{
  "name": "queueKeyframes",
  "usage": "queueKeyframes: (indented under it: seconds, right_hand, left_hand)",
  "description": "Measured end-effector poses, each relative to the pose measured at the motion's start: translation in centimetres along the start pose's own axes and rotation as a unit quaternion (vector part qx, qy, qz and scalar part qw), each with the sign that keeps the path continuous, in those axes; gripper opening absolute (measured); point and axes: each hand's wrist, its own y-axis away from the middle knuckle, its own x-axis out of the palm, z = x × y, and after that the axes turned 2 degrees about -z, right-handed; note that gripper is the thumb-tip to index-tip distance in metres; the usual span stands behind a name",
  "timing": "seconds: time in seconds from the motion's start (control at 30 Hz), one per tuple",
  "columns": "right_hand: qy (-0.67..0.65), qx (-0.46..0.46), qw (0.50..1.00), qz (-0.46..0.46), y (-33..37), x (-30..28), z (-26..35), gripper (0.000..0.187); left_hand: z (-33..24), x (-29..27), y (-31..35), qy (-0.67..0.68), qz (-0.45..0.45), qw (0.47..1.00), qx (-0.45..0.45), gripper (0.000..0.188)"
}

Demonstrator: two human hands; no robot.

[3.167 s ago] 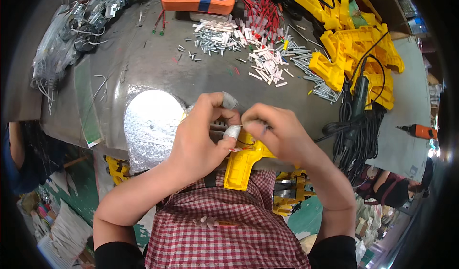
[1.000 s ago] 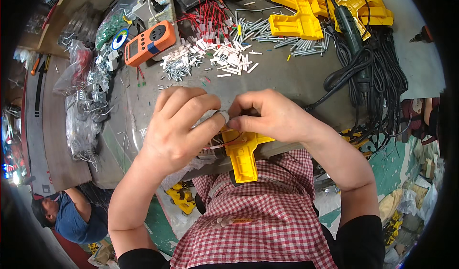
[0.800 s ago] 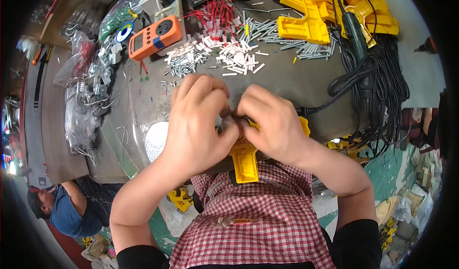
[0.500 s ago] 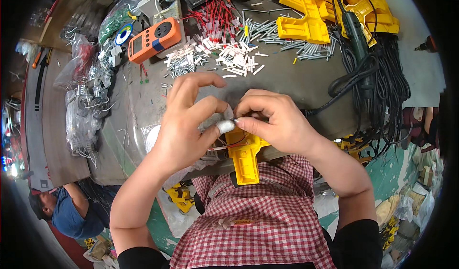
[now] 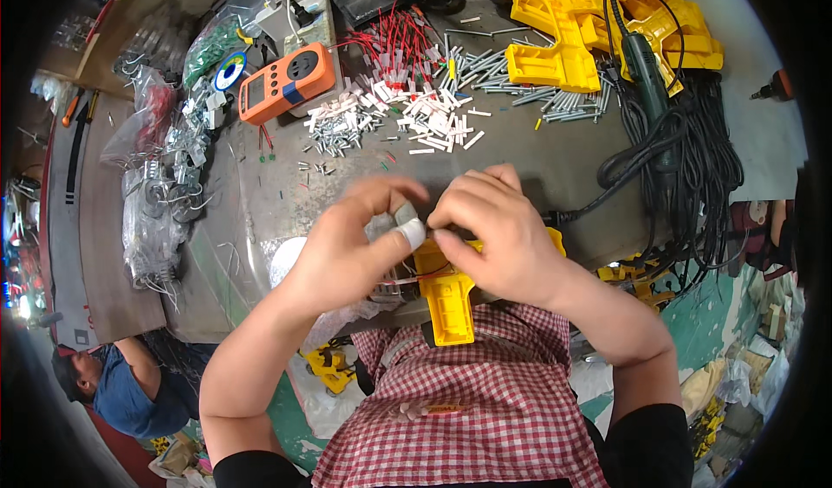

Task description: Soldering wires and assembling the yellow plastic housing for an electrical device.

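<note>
Grey tabletop [image 5: 555,152] stretches ahead of both hands, with white slips [image 5: 433,122] beyond the fingertips and black cables [image 5: 685,172] right of the right hand. Left hand [image 5: 351,250] and right hand [image 5: 503,237] bring their fingertips close together; what either pinches, if anything, is too small and hidden to tell. Under and just nearer the body than both hands, a yellow housing [image 5: 451,310] juts past the tabletop's edge, thin wires [image 5: 433,275] crossing it. Such fine fingerwork seems best done with light pressure, steady wrists and slack wires.
</note>
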Motion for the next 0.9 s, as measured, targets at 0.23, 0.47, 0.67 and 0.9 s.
queueKeyframes:
  seconds: [0.23,0.47,0.67,0.9]
  right_hand:
    - [-0.176,0.109,0.976,0.06,0.0,0.0,-0.5,0.014]
    - [0.05,-0.039,0.998,0.006,-0.1,0.8,0.3,0.018]
    - [-0.011,0.02,1.0,0.01,-0.3,0.8,-0.1,0.016]
    - [-0.026,0.057,0.998,0.018,-0.1,0.7,-0.6,0.015]
  left_hand:
    - [0.2,-0.7,-0.1,-0.278,-0.116,0.903,0.305,0.017]
    - [1.2,-0.4,-1.3,0.121,0.026,0.986,-0.114,0.007]
    - [3.2,-0.8,-8.1,-0.253,-0.162,0.936,0.183,0.019]
    - [4.2,-0.5,-10.1,-0.398,-0.14,0.86,0.287,0.023]
